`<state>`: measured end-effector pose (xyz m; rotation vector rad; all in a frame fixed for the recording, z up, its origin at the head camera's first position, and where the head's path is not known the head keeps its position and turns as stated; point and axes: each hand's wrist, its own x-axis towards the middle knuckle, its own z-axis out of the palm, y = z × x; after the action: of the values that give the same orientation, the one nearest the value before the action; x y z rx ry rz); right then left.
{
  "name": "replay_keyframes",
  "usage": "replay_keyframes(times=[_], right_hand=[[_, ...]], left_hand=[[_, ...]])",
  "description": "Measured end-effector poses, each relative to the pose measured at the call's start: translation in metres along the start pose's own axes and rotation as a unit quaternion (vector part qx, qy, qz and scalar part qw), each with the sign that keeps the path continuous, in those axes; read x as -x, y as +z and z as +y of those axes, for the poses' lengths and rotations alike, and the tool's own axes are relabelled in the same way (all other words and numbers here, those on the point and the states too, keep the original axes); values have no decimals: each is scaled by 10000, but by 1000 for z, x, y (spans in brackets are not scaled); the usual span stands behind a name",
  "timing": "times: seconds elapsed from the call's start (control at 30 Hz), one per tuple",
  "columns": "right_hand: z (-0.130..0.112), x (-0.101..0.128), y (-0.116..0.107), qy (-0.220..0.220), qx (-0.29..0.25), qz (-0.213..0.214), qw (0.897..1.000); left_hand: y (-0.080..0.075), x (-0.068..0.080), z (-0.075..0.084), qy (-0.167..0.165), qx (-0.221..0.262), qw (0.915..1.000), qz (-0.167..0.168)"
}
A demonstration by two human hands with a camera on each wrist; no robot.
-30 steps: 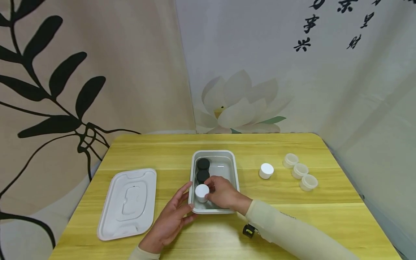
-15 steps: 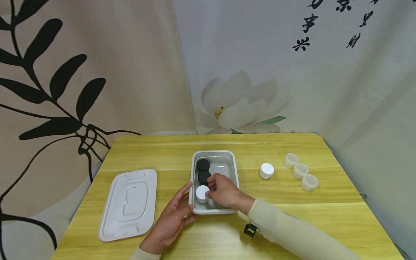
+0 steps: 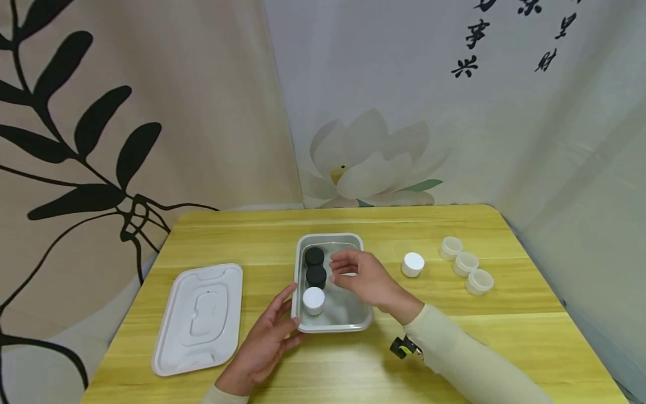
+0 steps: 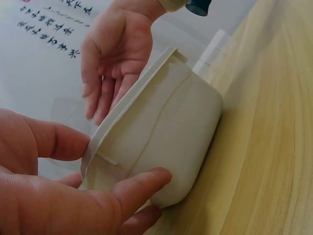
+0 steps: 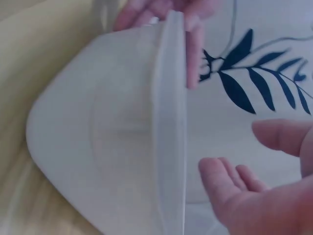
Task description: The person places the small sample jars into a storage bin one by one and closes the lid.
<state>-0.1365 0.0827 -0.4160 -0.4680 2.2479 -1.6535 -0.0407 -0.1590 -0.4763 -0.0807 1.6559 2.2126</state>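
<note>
My left hand (image 3: 267,339) rests against the left side of a pale rectangular box (image 3: 348,322), its fingers fairly straight. In the left wrist view, a fingertip meets the rim and other fingers lie against the outer wall. Inside, along the left wall, stand two black-lidded jars, the far black jar (image 3: 314,256) and the middle black jar (image 3: 316,276), with a white jar (image 3: 314,301) nearest me. Above the box's right half hovers my right hand (image 3: 365,278), holding nothing, thumb and fingers apart. In the right wrist view, its fingertips are beyond the rim.
A white lid (image 3: 199,320) lies flat left of the box. To the right stands another white jar (image 3: 413,264), then several clear small cups (image 3: 466,264) in a slanting row. The wooden table (image 3: 454,336) meets a printed curtain (image 3: 373,101) behind.
My right hand has let go of the nearest white jar and moved up and right, its fingers parting. The white jar stays in the box. My left hand stays at the box.
</note>
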Motion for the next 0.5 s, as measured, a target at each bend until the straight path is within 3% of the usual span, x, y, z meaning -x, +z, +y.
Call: replay_keyframes(times=[0.27, 0.5], right_hand=[[-4, 5, -31, 293, -500, 557, 9968], [8, 7, -64, 380, -760, 1003, 9913]], left_hand=[[0, 0, 1, 13, 19, 10000, 11], [-1, 2, -1, 37, 77, 10000, 6]])
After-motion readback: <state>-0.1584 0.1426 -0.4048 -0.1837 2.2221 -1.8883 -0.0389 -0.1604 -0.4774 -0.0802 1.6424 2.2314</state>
